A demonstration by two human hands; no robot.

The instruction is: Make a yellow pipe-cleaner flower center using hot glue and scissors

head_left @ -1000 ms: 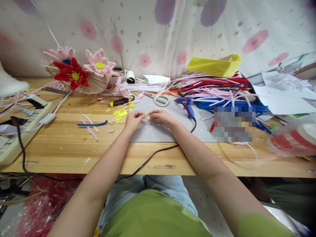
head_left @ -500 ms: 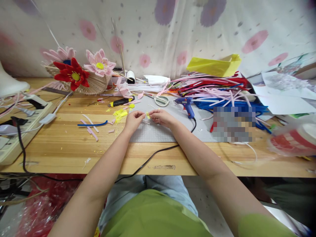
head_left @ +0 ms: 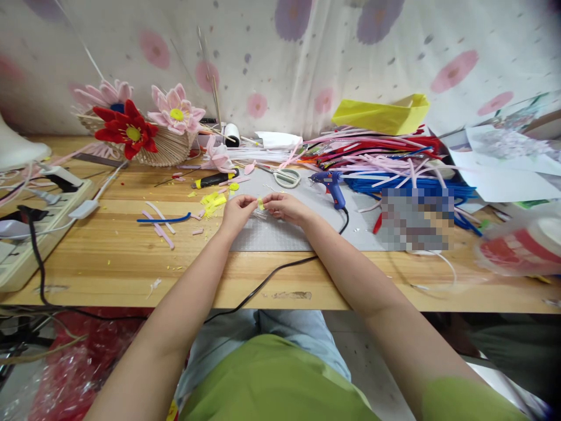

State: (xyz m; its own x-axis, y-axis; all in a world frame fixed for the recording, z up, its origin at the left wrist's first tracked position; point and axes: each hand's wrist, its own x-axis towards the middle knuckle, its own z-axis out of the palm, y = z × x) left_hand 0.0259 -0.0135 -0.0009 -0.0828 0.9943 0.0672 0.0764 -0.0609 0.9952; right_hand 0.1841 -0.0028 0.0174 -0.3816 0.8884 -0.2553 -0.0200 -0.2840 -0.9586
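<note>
Left hand [head_left: 238,215] and right hand [head_left: 286,209] pinch a small yellow piece [head_left: 260,204] between their fingertips, above the grey mat [head_left: 274,239] and nearer its left edge than its right. The piece's long axis seems to run roughly between the mat's far and near edges; which end leads is too small to tell. Beyond the right hand, the glue gun [head_left: 334,191] points its nozzle leftward.

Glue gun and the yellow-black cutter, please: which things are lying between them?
Between the blue glue gun and the cutter lie the scissors, with a small pink petal-shaped piece nearer the cutter; the head view shows this.
</note>
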